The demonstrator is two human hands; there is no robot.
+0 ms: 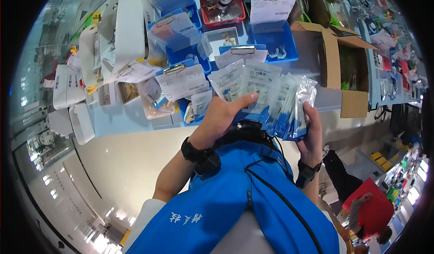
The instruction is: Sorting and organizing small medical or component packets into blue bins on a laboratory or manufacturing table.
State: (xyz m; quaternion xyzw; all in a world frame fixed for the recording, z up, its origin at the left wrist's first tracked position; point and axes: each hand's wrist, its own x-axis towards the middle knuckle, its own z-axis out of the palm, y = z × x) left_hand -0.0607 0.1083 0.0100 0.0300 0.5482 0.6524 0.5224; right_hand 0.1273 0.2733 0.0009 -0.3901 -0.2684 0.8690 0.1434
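Observation:
A fanned stack of clear plastic packets with blue lower ends (260,81) is spread between my two hands, above the near edge of the table. My left hand (219,118) presses its thumb on a packet at the left of the fan, its other fingers hidden beneath. Around the right end of the stack, my right hand (312,134) is closed, thumb along the outermost shiny packet (304,101). Printed labels show through the plastic. Just behind the packets lies a clipboard with a paper (243,55).
Blue trays (289,41) with clipped papers cover the table, one holding clear aligner-like pieces (276,52). A red tray (204,15) stands behind. White bins (129,32) are at left, open cardboard boxes (350,64) at right. A person in red (370,208) is at lower right.

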